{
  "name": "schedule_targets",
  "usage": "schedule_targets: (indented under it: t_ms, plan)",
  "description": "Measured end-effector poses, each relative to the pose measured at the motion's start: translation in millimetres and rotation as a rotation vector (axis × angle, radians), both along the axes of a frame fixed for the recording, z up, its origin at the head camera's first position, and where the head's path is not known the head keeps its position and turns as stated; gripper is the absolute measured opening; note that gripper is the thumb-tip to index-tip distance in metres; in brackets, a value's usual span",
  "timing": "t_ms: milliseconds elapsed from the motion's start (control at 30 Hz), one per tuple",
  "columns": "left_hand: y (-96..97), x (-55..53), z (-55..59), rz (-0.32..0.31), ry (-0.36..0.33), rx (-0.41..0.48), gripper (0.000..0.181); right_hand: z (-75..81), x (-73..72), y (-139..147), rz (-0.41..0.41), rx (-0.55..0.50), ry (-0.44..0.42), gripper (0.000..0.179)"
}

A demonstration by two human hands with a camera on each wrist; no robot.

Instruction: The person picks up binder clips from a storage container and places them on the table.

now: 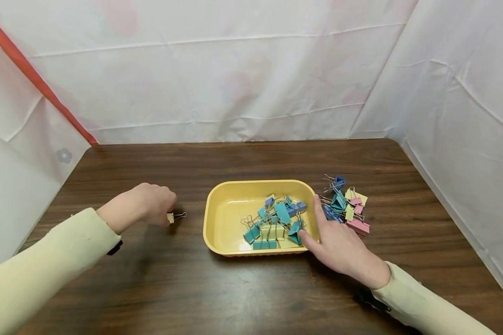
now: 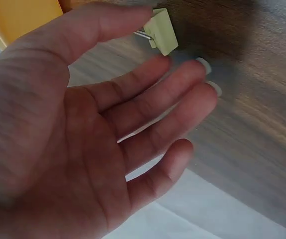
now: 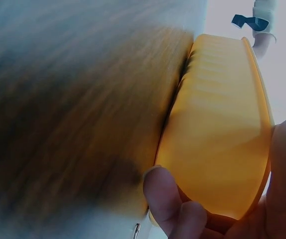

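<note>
Centrally in the head view, yellow tray (image 1: pixel 225 221): stands on the brown table (image 1: pixel 239 298), with teal, blue and yellow clips (image 1: pixel 272 231) mostly in its right half.
Head view, left hand (image 1: pixel 144 204): left of centre, at the small yellow clip (image 1: pixel 170 217).
Head view, right hand (image 1: pixel 343 246): right of centre, gripping the tray's right end.
Head view, clip pile (image 1: pixel 348 204): right of the tray, blue, teal, yellow and pink.
Left wrist view, small yellow clip: upper centre, pinched by thumb and index finger.
Right wrist view, yellow tray: right half, held at the lower right.
</note>
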State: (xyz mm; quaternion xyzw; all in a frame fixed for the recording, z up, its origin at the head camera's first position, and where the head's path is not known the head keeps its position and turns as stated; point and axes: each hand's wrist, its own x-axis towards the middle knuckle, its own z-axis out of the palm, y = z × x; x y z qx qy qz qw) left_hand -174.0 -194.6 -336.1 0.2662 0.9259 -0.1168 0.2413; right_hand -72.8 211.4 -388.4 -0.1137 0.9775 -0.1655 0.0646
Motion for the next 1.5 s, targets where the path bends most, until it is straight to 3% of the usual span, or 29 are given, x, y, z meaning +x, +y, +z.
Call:
schedule_targets:
  t_ms: [100,167,333,467,600,733,833,933,1067,1200,1400,1500]
  plan:
    - [7.4,-1.9,5.3,-0.010,0.007,-0.007,0.025,-0.4,0.0,0.8,-0.001,-0.003,-0.001,0.096]
    - [14.8,-2.4,12.6,-0.043,0.047,0.019,0.021,-0.7,-0.1,1.0,-0.001,-0.003,0.001,0.096]
    - [38.8,2.5,33.1,-0.185,0.216,0.178,0.016,-1.1,-0.4,0.5,-0.002,-0.004,-0.001,0.096]
    - [64.3,8.0,45.0,-0.283,0.270,0.273,0.022,-0.7,-0.8,0.3,-0.003,-0.007,-0.001,0.095]
    - [91.1,8.5,46.9,-0.367,0.280,0.272,0.023,-0.1,-0.8,0.1,-0.001,-0.010,0.006,0.095]
    - [116.6,3.7,39.6,-0.442,0.290,0.245,0.018,0.0,-0.7,0.7,0.003,-0.013,0.010,0.095]
    - [133.0,-0.2,33.4,-0.461,0.222,0.218,0.023,0.1,-0.8,1.2,0.004,-0.016,0.009,0.094]
    - [145.7,-0.4,28.2,-0.442,0.088,0.179,0.030,-0.1,-1.0,0.9,0.001,-0.020,0.004,0.094]
    - [154.5,3.7,17.4,-0.425,-0.033,0.149,0.012,-0.6,-0.7,0.1,0.000,-0.025,0.003,0.094]
    - [155.9,7.2,9.3,-0.438,-0.077,0.138,0.037,-0.9,-0.5,-0.6,0.003,-0.026,0.007,0.094]
    - [150.1,5.0,16.4,-0.347,-0.150,0.149,0.034,-0.9,-0.8,0.3,0.005,-0.030,0.002,0.094]
    - [144.1,3.5,23.2,-0.314,-0.145,0.170,0.030,-1.3,-1.3,0.5,0.006,-0.031,-0.001,0.094]
